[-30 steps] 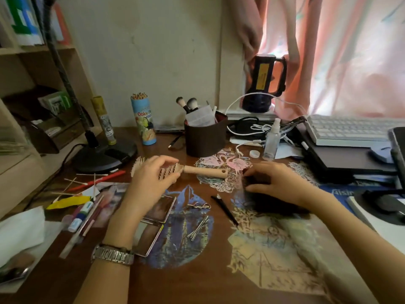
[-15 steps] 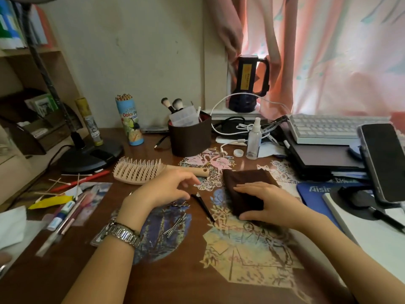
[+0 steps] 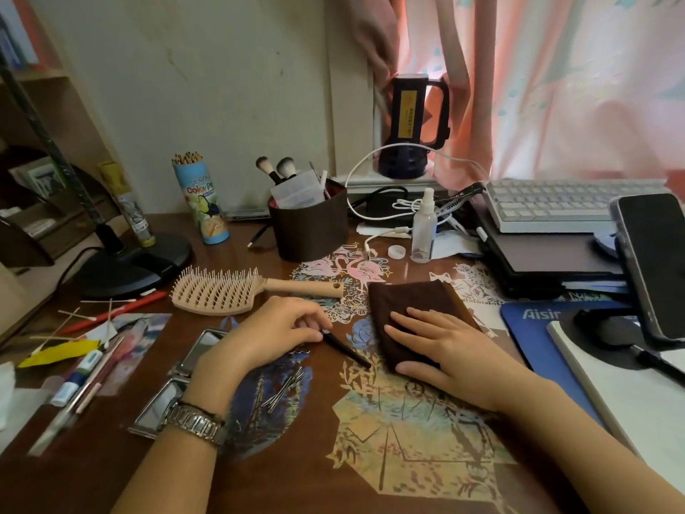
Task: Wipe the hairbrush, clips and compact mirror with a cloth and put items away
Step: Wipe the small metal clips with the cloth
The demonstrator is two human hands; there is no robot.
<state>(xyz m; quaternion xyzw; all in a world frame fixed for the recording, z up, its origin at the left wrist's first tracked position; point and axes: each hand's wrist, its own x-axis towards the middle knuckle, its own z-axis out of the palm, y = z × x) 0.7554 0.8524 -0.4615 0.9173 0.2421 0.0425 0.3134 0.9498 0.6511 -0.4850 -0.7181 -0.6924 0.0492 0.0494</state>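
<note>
A beige hairbrush (image 3: 222,291) lies bristles-up on the desk, beyond my left hand. My left hand (image 3: 270,333) is curled, its fingertips pinching the upper end of a black hair clip (image 3: 346,348) that lies on the desk. Several thin metal hair pins (image 3: 283,389) lie just below that hand. The open silver compact mirror (image 3: 196,356) lies partly under my left wrist. My right hand (image 3: 437,350) rests flat, fingers spread, on a folded brown cloth (image 3: 415,296).
A brown holder (image 3: 309,231) with makeup brushes stands behind the hairbrush, with a spray bottle (image 3: 422,226) to its right. A lamp base (image 3: 133,263), pencils tube (image 3: 202,202), cotton swabs and pens (image 3: 85,372) fill the left. Phone (image 3: 656,261), keyboard (image 3: 563,204) and mousepad (image 3: 533,328) sit right.
My left hand put the hairbrush down on the desk and came back to the black clip. My right hand stayed flat on the brown cloth.
</note>
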